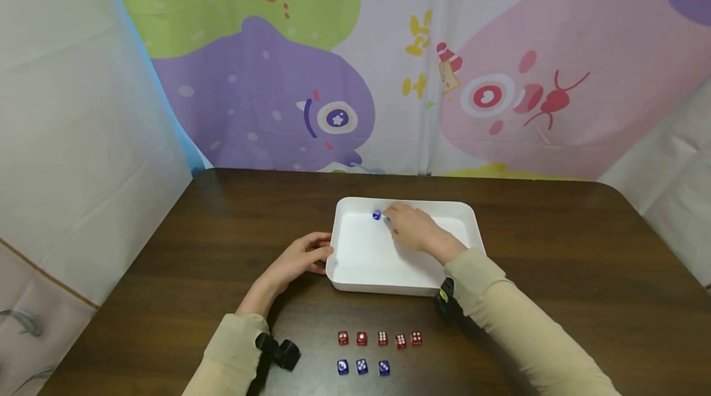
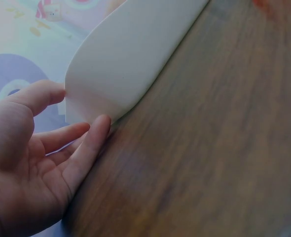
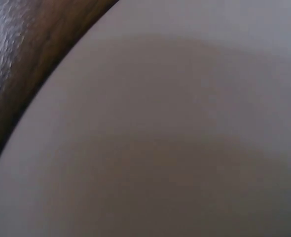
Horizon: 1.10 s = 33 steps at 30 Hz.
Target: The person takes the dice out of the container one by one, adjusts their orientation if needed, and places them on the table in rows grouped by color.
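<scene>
A white tray [image 1: 355,272] sits on the table. Reaching into it, my right hand [image 1: 413,227] pinches a blue die [image 1: 388,219], mostly hidden by the fingertips, near the tray's back wall. Another blue die [image 1: 376,214] lies just left of those fingers. My left hand [image 1: 300,257] rests against the outside of the tray's left end, its fingertips touching the wall. From the left wrist view, the left hand's fingers [image 2: 93,140] meet the tray's rounded corner. The right wrist view holds only a blurred, close tray wall [image 3: 160,98].
In front of the tray, a row of several red dice [image 1: 382,338] lies on the dark wooden table [image 1: 250,198]. Nearer the camera is a row of three blue dice [image 1: 362,366]. A cartoon-print curtain [image 1: 400,137] hangs behind the table, with pale cloth at both sides.
</scene>
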{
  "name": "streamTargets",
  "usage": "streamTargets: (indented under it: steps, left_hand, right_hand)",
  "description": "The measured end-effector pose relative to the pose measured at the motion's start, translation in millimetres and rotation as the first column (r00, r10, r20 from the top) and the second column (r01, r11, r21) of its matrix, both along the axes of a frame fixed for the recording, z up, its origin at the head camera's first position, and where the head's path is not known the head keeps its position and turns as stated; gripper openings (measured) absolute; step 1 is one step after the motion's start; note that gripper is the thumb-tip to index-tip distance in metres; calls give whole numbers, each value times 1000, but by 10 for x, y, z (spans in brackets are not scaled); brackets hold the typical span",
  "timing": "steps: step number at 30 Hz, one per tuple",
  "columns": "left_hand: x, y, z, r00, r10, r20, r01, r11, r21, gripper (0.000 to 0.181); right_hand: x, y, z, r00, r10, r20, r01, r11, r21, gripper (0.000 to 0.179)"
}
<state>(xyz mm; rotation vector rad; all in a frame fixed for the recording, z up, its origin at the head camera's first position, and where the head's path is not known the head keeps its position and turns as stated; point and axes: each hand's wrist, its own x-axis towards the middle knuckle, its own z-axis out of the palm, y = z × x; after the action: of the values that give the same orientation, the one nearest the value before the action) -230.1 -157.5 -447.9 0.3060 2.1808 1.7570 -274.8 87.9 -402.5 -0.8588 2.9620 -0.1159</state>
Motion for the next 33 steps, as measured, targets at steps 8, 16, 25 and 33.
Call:
streamTargets:
  steps: [8,16,25,33]
  left_hand:
    - [-7,-4,6,1000,-10,5,10,1000,2,47]
    - [-8,2,4,1000,-6,8,6,1000,-7,45]
    - [1,-2,0,1000,-9,9,9,1000,4,47]
    - [-7,-14,1,1000,-4,13,3,1000,2,48]
  right_hand:
    - [4,8,14,999,41,-25,-42,999,-31,18]
    - [-12,25,-21,996,84,-19,-84,996,-14,15]
    - [6,33,-31,996,84,-15,-84,996,-3,15]
    - [31,40,-7,999,-23,39,25,999,-47,22]
